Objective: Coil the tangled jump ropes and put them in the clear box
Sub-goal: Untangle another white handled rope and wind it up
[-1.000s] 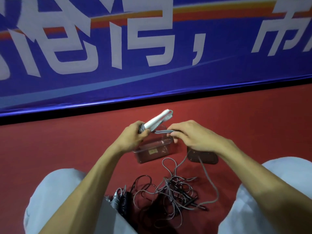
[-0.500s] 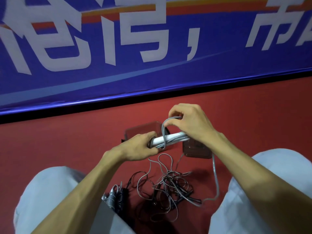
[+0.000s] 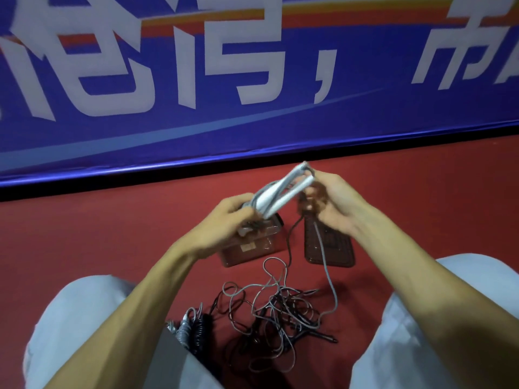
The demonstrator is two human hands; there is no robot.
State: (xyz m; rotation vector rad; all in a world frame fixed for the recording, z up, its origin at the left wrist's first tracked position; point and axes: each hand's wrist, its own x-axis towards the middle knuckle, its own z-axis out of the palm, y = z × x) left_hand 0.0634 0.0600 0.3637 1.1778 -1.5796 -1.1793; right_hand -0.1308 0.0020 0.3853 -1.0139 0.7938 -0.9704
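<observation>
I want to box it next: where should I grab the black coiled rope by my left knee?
Probably round its middle, from above and the right: the coiled rope lies against the left leg, leaving only those sides free.

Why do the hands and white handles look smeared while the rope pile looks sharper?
Head view: the left hand, gripping the white handles, and the right hand, pinching the grey rope, are smeared, probably motion blur; head view: the tangled ropes on the floor read sharper, over a soft shadow; head view: the banner bows along its edge, a wide-angle effect.
</observation>
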